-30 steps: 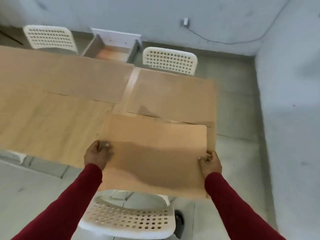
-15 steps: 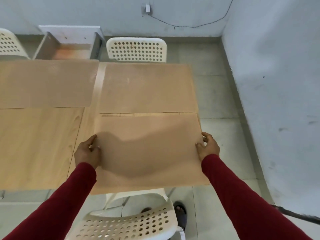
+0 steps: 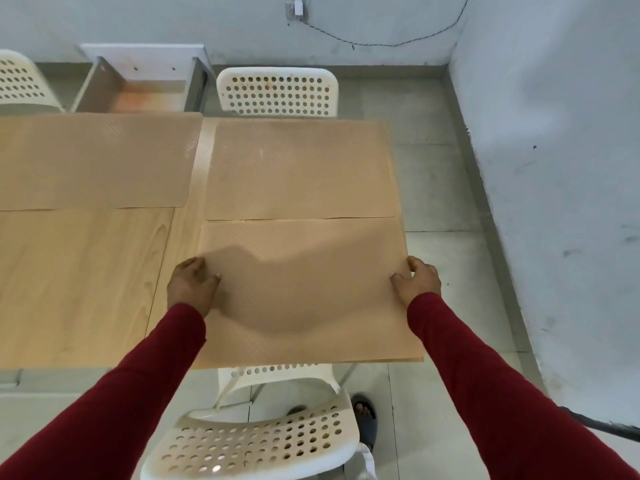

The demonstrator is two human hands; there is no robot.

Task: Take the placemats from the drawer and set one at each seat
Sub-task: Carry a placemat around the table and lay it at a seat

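A: Grip check: left hand (image 3: 189, 285) rests on the near mat's (image 3: 304, 292) left edge, fingers loosely curled, thumb on top. Right hand (image 3: 419, 279) pinches its right edge.

B: Mat's position?

A: Flat on the table (image 3: 79, 282), before the near chair (image 3: 256, 441), its near edge at the table's rim, its far edge meeting the far mat (image 3: 298, 168). A third mat (image 3: 93, 161) lies far left. The drawer (image 3: 145, 88) beyond stands open.

B: Step in hand?

A: Seating the third mat, I judge. Next: square it, release both hands, then fetch another, if any remains; the drawer's contents are unclear.
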